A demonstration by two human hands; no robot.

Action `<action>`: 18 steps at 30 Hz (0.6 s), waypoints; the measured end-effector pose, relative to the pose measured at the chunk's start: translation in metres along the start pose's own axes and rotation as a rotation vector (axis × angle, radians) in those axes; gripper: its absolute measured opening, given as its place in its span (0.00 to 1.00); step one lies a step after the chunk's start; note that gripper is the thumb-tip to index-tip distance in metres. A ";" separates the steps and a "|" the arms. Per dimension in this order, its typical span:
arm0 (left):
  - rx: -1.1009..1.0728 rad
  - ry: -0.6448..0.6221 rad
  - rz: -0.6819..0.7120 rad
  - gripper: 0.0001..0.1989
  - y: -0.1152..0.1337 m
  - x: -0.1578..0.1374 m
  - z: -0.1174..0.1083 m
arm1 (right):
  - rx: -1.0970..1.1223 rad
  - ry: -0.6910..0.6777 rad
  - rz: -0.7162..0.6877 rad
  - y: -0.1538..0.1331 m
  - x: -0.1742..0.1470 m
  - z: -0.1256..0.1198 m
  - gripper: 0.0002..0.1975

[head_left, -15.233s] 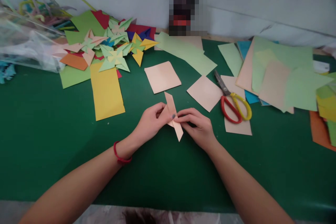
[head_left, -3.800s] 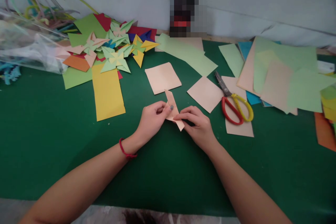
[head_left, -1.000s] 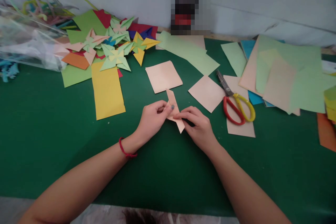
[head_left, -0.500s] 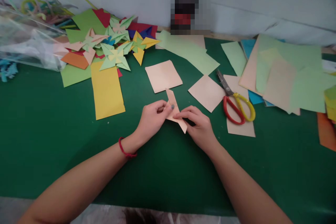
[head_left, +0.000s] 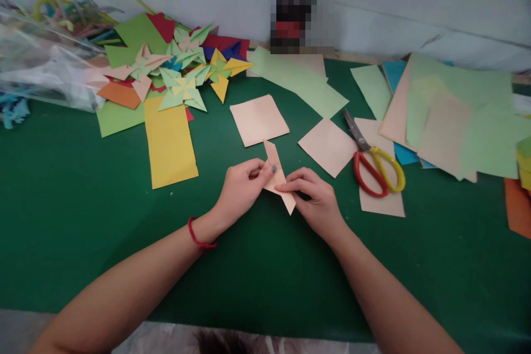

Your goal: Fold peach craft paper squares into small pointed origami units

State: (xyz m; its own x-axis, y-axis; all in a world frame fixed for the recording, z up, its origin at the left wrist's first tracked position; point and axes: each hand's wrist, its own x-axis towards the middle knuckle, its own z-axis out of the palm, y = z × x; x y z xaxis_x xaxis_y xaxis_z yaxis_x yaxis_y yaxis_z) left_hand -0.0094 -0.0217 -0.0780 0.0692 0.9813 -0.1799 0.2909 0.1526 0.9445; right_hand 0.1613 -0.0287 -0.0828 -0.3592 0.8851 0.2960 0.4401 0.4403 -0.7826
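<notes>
Between my two hands is a folded piece of pale peach paper (head_left: 272, 156), narrow with pointed ends. My left hand (head_left: 243, 191) pinches its left side, thumb on top. On the lower right part, my right hand (head_left: 317, 199) grips the paper between thumb and fingers. Just beyond lie two flat peach squares, one peach square (head_left: 259, 120) behind the folded piece and another peach square (head_left: 327, 146) to its right. Scissors (head_left: 369, 157) with one red and one yellow handle rest partly over a peach rectangle (head_left: 381, 203).
A yellow sheet (head_left: 171, 144) lies at left, below a pile of folded paper stars (head_left: 182, 88). Pale green strips (head_left: 298, 80) lie at the back. Overlapping sheets (head_left: 485, 138) spread at right. A clear plastic bag (head_left: 45, 66) sits on the green table (head_left: 257, 271).
The lower pointed end of the folded paper has tipped slightly down and left. Both hands keep nearly the same pinch, and the rest looks unchanged apart from a tiny view shift.
</notes>
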 end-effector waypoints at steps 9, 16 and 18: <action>-0.081 0.001 -0.025 0.13 0.001 0.001 -0.001 | -0.009 -0.010 0.017 0.000 0.000 -0.003 0.11; -0.120 -0.001 -0.043 0.14 0.003 0.001 0.000 | -0.006 0.008 0.034 0.001 0.001 -0.008 0.08; -0.122 0.002 -0.046 0.14 0.003 0.000 0.000 | -0.010 0.005 0.027 0.001 0.001 -0.008 0.08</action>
State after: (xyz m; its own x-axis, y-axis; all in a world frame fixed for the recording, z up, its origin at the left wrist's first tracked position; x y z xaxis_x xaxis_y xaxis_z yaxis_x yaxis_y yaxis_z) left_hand -0.0085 -0.0208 -0.0753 0.0563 0.9730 -0.2237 0.1757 0.2109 0.9616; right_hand 0.1679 -0.0261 -0.0790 -0.3431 0.8973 0.2776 0.4575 0.4178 -0.7850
